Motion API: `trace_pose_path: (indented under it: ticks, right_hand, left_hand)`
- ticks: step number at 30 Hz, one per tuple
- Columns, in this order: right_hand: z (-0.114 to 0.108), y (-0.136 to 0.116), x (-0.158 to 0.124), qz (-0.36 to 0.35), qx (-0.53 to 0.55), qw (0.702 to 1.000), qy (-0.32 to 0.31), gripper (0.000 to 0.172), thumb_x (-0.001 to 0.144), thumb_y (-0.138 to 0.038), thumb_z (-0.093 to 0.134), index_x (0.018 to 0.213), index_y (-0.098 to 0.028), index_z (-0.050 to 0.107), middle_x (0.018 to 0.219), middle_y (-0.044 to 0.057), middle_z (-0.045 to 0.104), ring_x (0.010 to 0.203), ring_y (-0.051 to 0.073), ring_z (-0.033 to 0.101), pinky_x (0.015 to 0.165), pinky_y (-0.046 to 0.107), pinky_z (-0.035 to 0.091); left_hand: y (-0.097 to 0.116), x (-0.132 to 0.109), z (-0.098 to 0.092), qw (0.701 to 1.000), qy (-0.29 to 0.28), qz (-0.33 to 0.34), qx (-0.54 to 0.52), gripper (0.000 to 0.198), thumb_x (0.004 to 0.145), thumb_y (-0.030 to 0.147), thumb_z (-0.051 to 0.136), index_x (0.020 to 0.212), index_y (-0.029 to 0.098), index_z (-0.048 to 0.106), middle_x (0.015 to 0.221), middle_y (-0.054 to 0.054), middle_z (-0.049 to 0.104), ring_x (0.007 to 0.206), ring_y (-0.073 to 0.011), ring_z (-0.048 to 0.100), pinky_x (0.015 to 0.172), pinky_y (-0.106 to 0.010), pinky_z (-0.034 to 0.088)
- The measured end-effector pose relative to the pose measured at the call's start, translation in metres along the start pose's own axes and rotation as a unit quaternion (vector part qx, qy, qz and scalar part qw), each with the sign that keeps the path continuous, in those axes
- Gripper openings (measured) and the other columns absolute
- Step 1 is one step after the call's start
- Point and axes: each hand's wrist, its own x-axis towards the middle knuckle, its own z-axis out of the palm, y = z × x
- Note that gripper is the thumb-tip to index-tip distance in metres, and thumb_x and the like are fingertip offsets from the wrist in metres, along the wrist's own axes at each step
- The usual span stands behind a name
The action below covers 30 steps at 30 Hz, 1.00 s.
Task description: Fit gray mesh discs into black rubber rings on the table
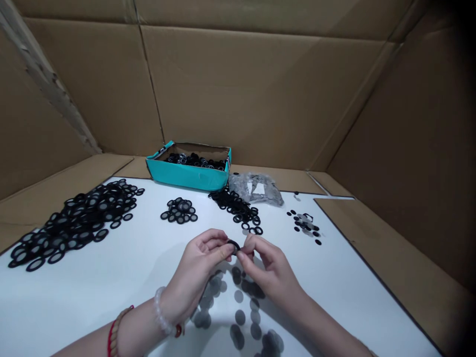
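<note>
My left hand pinches a black ring between thumb and fingers, above the middle of the white table. On the ring's right edge the thumb and fingertips of my right hand are closed. Whether a thin disc also sits between those fingertips is hidden. Below both hands, translucent grey discs lie scattered, some overlapping. Just beyond my fingers is a heap of bare black rings. A small pile of rings with grey centres lies left of that heap.
A large heap of grey-centred rings spreads over the table's left side. At the back stand a teal box of black rings and a clear plastic bag. Small black discs lie at right. Cardboard walls enclose the table.
</note>
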Motion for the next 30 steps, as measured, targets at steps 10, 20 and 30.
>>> trace_pose_path:
  ticks: [10,20,30]
  right_hand:
    - [-0.008,0.001,0.003,-0.002,-0.057,0.997,-0.051,0.014,0.087,-0.021,0.048,0.074,-0.02,0.047,0.073,0.0,0.047,0.069,0.015,0.047,0.065,0.026,0.038]
    - [-0.013,0.001,0.005,-0.025,-0.126,0.988,-0.086,0.013,0.089,-0.021,0.047,0.077,-0.02,0.049,0.078,0.001,0.049,0.074,0.016,0.048,0.068,0.027,0.037]
    - [-0.007,-0.004,-0.001,-0.063,-0.101,0.993,-0.019,0.015,0.089,-0.019,0.044,0.074,-0.02,0.047,0.071,0.0,0.045,0.068,0.016,0.046,0.065,0.029,0.036]
  left_hand:
    - [0.008,0.008,-0.011,0.977,-0.099,0.058,0.18,0.021,0.074,0.024,0.066,0.093,0.017,0.061,0.09,-0.005,0.064,0.087,-0.0181,0.059,0.078,-0.028,0.046]
    - [0.009,0.005,-0.016,0.872,-0.121,0.197,0.431,0.009,0.083,0.018,0.05,0.084,0.018,0.059,0.086,-0.003,0.059,0.082,-0.0173,0.055,0.075,-0.027,0.043]
    - [0.013,-0.004,-0.009,0.847,-0.101,0.234,0.466,0.014,0.085,0.012,0.041,0.083,0.019,0.054,0.085,-0.003,0.055,0.081,-0.0173,0.053,0.073,-0.027,0.04]
